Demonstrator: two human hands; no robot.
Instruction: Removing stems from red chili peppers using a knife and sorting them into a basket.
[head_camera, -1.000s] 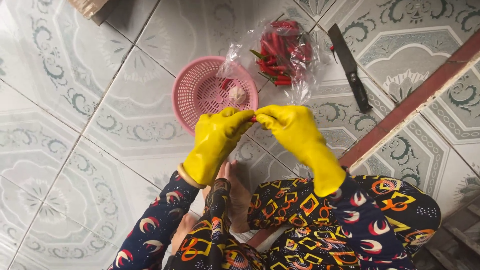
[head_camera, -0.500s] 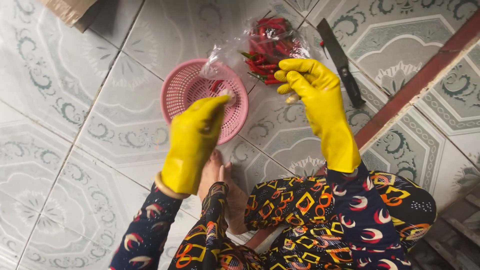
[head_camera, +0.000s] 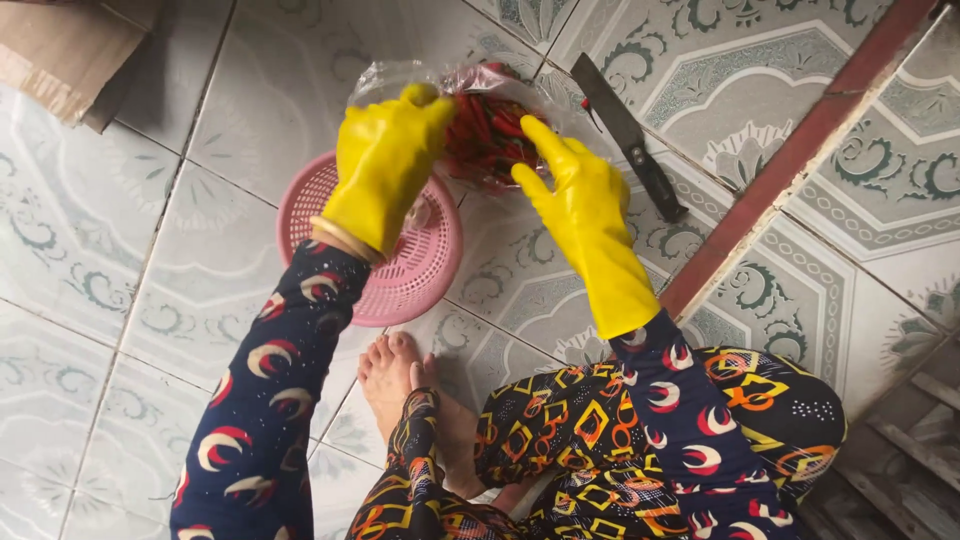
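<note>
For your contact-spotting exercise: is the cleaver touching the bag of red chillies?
Apart. The head view shows bare tile between the cleaver and the bag of red chillies.

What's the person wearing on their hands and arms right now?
Both the left hand and right hand wear glossy bright yellow rubber gloves with cuffs past the wrist. The long sleeves are dark navy fabric printed with red, white and orange crescent shapes. No cables or markings show on the gloves.

Your left hand (head_camera: 385, 165), yellow-gloved, reaches toward 12 o'clock, fingers curled, thumb tip up. Your right hand (head_camera: 580, 195), gloved too, points toward 11 o'clock, fingers straight and spread. Both forearms in patterned sleeves, angled forward. Bare feet tucked at 6 o'clock.
</note>
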